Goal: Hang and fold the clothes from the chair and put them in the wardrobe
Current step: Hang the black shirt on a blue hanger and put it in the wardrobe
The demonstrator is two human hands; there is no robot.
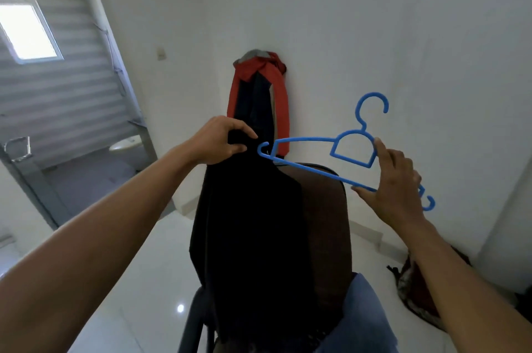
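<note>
White walls are framing the chair (325, 208); left hand (218, 141) is pinching the black garment (253, 237), right hand (394, 188) is gripping the blue hanger (311, 141), whose tip should slide inside the opening.

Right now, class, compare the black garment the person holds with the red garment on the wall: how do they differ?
The black garment is pinched at its top by the left hand; the red garment hangs on the wall, untouched. The black one is near, in front of the chair; the red one is behind it. A blue hanger meets the black one, not the red. Both hang straight down.
</note>
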